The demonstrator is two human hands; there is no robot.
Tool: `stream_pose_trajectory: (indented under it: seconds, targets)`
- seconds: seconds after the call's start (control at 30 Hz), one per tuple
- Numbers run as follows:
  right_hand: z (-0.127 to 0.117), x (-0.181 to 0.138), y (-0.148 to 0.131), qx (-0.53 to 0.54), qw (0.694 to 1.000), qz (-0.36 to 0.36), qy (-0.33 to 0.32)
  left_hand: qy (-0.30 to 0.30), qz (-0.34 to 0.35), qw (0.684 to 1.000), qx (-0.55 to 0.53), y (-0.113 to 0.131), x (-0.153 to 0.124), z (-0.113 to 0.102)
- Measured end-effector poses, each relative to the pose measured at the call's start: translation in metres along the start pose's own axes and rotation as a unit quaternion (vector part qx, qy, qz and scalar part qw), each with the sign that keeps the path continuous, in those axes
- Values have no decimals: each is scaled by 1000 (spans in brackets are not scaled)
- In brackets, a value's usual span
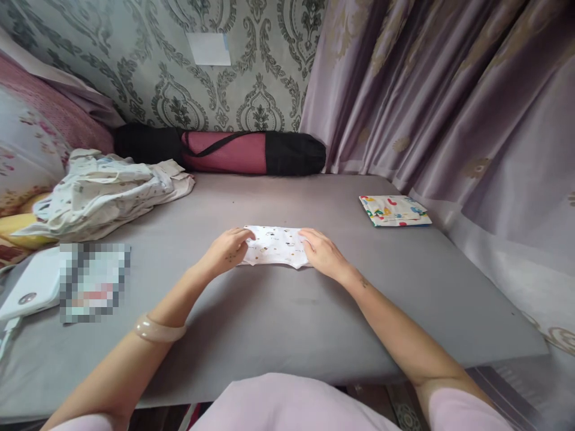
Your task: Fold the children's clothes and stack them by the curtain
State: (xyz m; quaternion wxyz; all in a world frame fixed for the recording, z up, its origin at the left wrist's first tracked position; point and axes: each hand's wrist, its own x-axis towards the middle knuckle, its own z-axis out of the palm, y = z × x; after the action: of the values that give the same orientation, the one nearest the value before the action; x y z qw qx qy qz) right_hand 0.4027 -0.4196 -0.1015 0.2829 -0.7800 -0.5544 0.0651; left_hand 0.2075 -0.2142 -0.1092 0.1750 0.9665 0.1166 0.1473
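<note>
A small white printed cloth (276, 245), folded into a flat strip, lies on the grey surface (278, 311) in front of me. My left hand (227, 251) rests on its left end with fingers curled over the edge. My right hand (324, 254) presses flat on its right end. A pale bangle (158, 330) circles my left wrist.
A heap of unfolded light printed clothes (105, 191) lies at the back left. A folded colourful cloth (394, 210) sits at the right near the purple curtain (449, 102). A rolled pink mat in a black bag (224, 152) lies along the wall. A white device (31, 287) sits at the left edge.
</note>
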Motion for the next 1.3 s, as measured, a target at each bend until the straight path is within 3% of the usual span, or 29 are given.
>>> stream_pose_trajectory:
  seconds: [0.1,0.2,0.33,0.43,0.67,0.97,1.17,1.3]
  targets:
    - [21,22,-10,-39,999,27,17,1,24,999,24,17,22,20]
    - [40,32,-5,-89,994,55,21,-10,0,997,81,24,36,42]
    - [55,33,15,-122,986,108,-37,-63,-69,986,135,18,36,62]
    - [59,31,24,-133,983,116,-54,-77,-70,984,141,11,33,69]
    - [58,34,22,-156,978,117,-72,-71,-58,986,143,-2,26,62]
    - [46,37,-1,-186,971,115,-95,-114,-114,984,70,-48,-24,29]
    - [66,47,-32,-155,986,-2,-67,-52,-144,988,34,-47,-31,35]
    - [84,47,-28,-151,985,-4,-86,-21,-142,989,29,-41,-32,37]
